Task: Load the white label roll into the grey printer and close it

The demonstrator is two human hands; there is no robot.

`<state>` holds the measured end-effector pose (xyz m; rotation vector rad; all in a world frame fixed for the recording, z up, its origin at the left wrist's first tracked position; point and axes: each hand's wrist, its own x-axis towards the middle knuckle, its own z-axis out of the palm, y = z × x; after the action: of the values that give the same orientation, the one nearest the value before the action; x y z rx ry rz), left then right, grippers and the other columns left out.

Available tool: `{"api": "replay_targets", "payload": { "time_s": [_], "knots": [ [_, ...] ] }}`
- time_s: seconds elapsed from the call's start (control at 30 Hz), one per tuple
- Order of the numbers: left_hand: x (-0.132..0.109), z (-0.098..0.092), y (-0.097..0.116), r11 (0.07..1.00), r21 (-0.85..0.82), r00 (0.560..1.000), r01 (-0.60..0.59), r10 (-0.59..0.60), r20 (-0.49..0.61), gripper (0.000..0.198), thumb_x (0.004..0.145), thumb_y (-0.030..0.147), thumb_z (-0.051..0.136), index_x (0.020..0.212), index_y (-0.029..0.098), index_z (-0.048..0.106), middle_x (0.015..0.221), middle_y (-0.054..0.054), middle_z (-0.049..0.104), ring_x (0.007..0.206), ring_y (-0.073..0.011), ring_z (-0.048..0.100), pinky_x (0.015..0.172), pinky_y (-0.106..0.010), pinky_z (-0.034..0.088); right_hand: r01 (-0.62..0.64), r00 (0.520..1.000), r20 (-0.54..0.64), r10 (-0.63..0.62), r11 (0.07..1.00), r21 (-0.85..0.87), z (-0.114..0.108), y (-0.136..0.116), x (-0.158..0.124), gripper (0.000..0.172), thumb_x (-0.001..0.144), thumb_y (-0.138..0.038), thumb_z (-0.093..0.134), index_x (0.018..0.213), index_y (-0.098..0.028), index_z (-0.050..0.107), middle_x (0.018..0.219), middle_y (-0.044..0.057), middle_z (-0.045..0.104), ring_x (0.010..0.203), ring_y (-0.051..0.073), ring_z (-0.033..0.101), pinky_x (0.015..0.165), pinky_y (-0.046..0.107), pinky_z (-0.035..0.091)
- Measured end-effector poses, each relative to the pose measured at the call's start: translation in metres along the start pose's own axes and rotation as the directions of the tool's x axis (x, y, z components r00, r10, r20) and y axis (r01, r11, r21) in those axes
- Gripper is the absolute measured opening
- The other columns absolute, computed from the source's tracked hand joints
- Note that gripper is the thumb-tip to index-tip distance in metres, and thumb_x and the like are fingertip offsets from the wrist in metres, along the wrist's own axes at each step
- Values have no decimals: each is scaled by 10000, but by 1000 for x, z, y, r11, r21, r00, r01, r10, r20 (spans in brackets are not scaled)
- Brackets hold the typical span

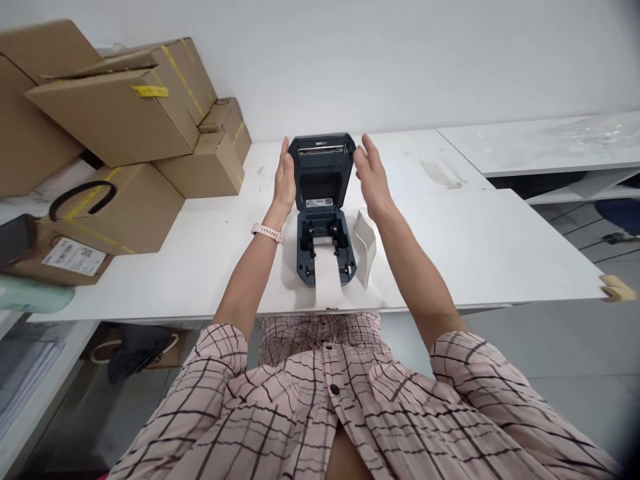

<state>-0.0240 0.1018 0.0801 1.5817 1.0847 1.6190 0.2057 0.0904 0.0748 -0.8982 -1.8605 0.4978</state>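
A dark label printer (pixel 302 250) stands on the white table with its lid (pixel 326 167) swung up. Inside the base a white paper strip (pixel 328 273) runs out over the front edge. My left hand (pixel 285 179) is at the lid's left side, fingers straight and palm turned inward; it looks to be touching the edge. On the other side my right hand (pixel 373 177) has its fingers stretched and slightly apart, close to the lid's right edge; whether it touches I cannot tell. A folded white strip of paper (pixel 366 248) lies to the right of the printer.
Cardboard boxes (pixel 115 120) are piled on the table's left, one with a white label (pixel 74 256). A mint-green object (pixel 35 295) lies at the left front corner. Clear plastic (pixel 443 175) rests behind on the right. A tan pad (pixel 618 288) covers the table's right corner.
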Motion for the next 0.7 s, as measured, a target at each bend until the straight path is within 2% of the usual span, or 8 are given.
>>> {"api": "replay_targets", "payload": {
  "time_s": [0.1, 0.17, 0.27, 0.37, 0.43, 0.5, 0.57, 0.7],
  "knots": [
    [-32, -8, -18, 995, 54, 996, 87, -88, 20, 766, 983, 670, 471, 1641, 331, 274, 1752, -22, 262, 1647, -246, 142, 1323, -447, 169, -78, 995, -63, 72, 992, -101, 8, -16, -32, 558, 1069, -557, 345, 1554, -296, 441, 1496, 99, 613, 1379, 305, 578, 1150, 517, 474],
    [-64, -10, -30, 969, 107, 973, 224, -229, 36, 873, 925, 577, 628, 1656, 298, 242, 1735, -84, 303, 1618, -289, 259, 1298, -451, 250, -54, 984, 152, 93, 969, -243, 18, -23, -48, 423, 1056, -373, 397, 1370, -222, 636, 1310, 114, 734, 1212, 292, 681, 1118, 491, 490],
    [-108, -10, -39, 887, 257, 908, 383, -413, 74, 952, 796, 386, 767, 1629, 251, 328, 1625, -123, 486, 1512, -346, 447, 1232, -492, 366, 189, 838, 534, 112, 859, -476, 38, -23, -51, 340, 941, -182, 517, 1176, -165, 762, 1102, 137, 802, 1122, 310, 711, 1225, 536, 330],
    [-131, -8, -35, 809, 417, 883, 415, -469, 32, 906, 694, 267, 812, 1537, 248, 482, 1369, -106, 700, 1322, -372, 612, 1135, -501, 458, 356, 659, 732, 173, 786, -506, 58, -14, -35, 284, 837, -165, 641, 1066, -176, 808, 932, 127, 808, 1101, 357, 700, 1279, 596, 125],
    [-135, -7, -30, 769, 468, 873, 436, -488, -11, 828, 659, 221, 813, 1450, 237, 566, 1188, -92, 765, 1184, -366, 676, 1046, -481, 512, 361, 525, 821, 225, 815, -454, 69, -8, -23, 240, 770, -169, 700, 973, -208, 821, 835, 95, 793, 1048, 362, 708, 1267, 603, 147],
    [-134, -7, -29, 772, 458, 869, 441, -496, -2, 711, 645, 179, 784, 1339, 222, 639, 1068, -73, 781, 1082, -342, 703, 969, -447, 545, 342, 425, 868, 256, 842, -416, 75, -5, -13, 229, 707, -143, 726, 897, -229, 818, 768, 66, 770, 998, 343, 717, 1238, 578, 232],
    [-132, -9, -31, 813, 384, 874, 437, -485, 33, 647, 628, 130, 738, 1267, 207, 677, 1002, -52, 779, 1020, -306, 713, 926, -410, 561, 331, 377, 889, 260, 858, -392, 77, -5, -8, 270, 664, -120, 736, 892, -241, 813, 764, 40, 759, 978, 319, 724, 1216, 545, 281],
    [-133, -12, -39, 870, 207, 883, 447, -466, 56, 681, 598, 72, 656, 1267, 195, 698, 975, -28, 778, 992, -255, 716, 929, -377, 571, 287, 316, 916, 246, 896, -340, 72, -9, -2, 408, 668, -157, 757, 1061, -260, 800, 865, 8, 771, 1008, 300, 728, 1242, 552, 247]
  ]
}}
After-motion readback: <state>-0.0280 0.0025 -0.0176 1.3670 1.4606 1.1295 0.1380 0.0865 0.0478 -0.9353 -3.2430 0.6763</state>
